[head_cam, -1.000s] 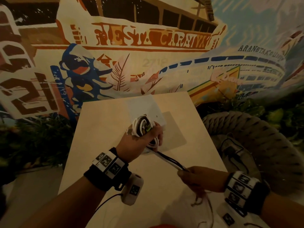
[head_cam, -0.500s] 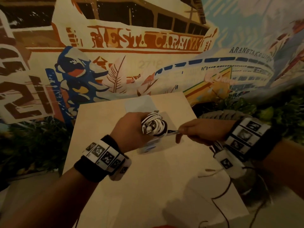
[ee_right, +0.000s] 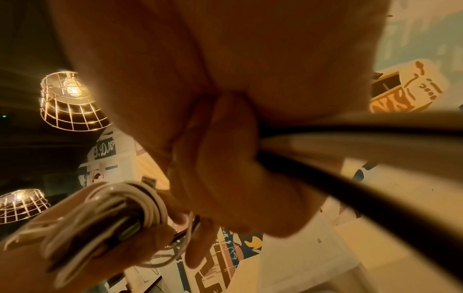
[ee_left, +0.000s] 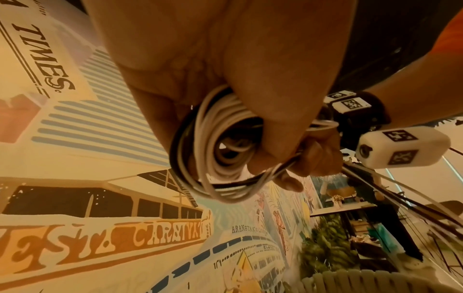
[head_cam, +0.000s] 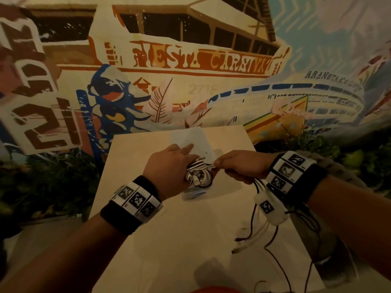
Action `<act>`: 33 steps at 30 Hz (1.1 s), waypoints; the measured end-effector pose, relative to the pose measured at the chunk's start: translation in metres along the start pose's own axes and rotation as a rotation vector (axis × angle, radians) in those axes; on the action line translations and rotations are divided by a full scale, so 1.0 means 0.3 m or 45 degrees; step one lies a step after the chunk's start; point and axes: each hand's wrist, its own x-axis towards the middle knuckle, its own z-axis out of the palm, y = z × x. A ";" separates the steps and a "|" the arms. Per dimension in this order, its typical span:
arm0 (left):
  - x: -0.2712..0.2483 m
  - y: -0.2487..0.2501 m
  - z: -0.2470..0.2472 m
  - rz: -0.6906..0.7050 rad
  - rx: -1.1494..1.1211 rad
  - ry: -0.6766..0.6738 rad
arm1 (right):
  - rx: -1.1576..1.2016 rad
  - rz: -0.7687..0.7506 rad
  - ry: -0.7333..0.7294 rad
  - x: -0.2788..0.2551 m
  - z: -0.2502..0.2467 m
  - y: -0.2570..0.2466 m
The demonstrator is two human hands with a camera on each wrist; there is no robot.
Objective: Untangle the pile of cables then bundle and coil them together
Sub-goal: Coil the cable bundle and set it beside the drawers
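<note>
While coil [head_cam: 197, 176] in left hand [head_cam: 169, 168], right hand [head_cam: 243, 166] close, pinching strands.

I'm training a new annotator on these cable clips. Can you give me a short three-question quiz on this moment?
1. True or false: the coil of cables lies on the table, with no hand on it.
2. Which hand pinches the loose strands leading off the coil? A) left hand B) right hand C) neither
3. Fill in: the free cable ends hang below the ____ wrist.

Key
1. False: the left hand grips it above the table.
2. B: the right hand pinches them beside the coil.
3. right
</note>
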 end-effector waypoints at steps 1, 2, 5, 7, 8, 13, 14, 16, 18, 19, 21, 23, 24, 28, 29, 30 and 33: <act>-0.002 0.005 0.000 -0.014 0.020 -0.023 | 0.004 -0.008 0.003 0.003 -0.002 -0.001; -0.004 0.010 0.001 -0.032 0.037 -0.044 | 0.001 -0.020 0.001 0.006 -0.003 -0.003; 0.003 0.030 0.015 -0.057 0.092 -0.080 | -0.047 -0.076 -0.014 0.010 0.000 -0.007; 0.009 0.046 0.023 -0.068 0.140 -0.135 | -0.108 -0.098 -0.010 0.013 0.004 -0.009; 0.012 0.054 0.026 -0.063 0.191 -0.152 | -0.139 -0.091 -0.005 0.016 0.006 -0.007; 0.040 0.068 0.043 -0.081 0.148 -0.262 | -0.231 0.015 -0.085 0.024 0.002 0.010; 0.047 0.069 0.050 -0.090 0.078 -0.300 | -0.231 0.025 -0.102 0.025 0.001 0.009; 0.058 0.079 0.058 -0.088 0.012 -0.330 | -0.245 0.018 -0.092 0.031 -0.002 0.002; 0.069 0.087 0.067 -0.077 -0.002 -0.334 | -0.247 0.009 -0.080 0.042 -0.001 -0.009; 0.075 0.090 0.069 -0.068 -0.001 -0.339 | -0.238 0.013 -0.094 0.049 -0.001 -0.017; 0.086 0.095 0.068 -0.046 -0.001 -0.352 | -0.270 0.017 -0.155 0.062 0.004 -0.037; 0.096 0.099 0.062 -0.011 0.016 -0.355 | -0.445 -0.011 -0.202 0.078 0.010 -0.057; 0.102 0.101 0.059 0.008 0.041 -0.358 | -0.553 -0.031 -0.199 0.089 0.015 -0.065; 0.115 0.110 0.053 0.031 0.131 -0.407 | -0.856 -0.054 -0.155 0.123 0.050 -0.095; 0.116 0.113 0.053 0.028 0.133 -0.428 | -0.893 -0.043 -0.162 0.131 0.065 -0.101; 0.116 0.117 0.056 0.018 0.126 -0.447 | -0.926 -0.024 -0.164 0.136 0.082 -0.105; 0.107 0.125 0.062 -0.066 0.105 -0.512 | -1.134 0.050 -0.123 0.149 0.135 -0.108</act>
